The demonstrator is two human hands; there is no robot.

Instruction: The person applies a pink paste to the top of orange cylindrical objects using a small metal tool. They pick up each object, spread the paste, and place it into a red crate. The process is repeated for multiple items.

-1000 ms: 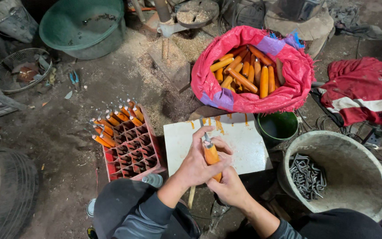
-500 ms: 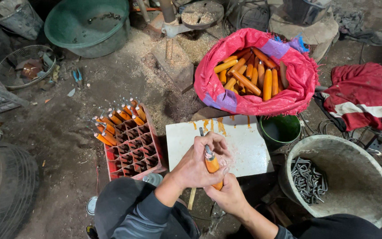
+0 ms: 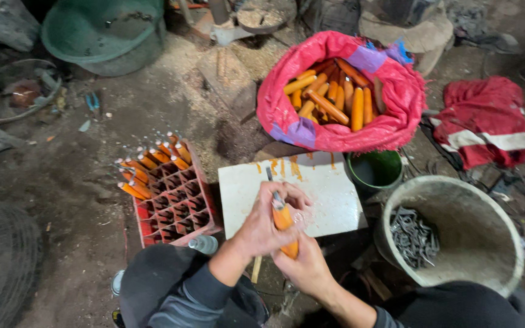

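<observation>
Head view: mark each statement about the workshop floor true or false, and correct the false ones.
1. Both hands, left hand and right hand, hold one orange handle. True.
2. The red crate is completely full. False: only its far rows hold handles.
3. The pink sack holds orange handles. True.
4. The grey bucket holds sawdust. False: it holds dark metal pieces.
5. The white board is spotless. False: orange streaks mark its far edge.
</observation>
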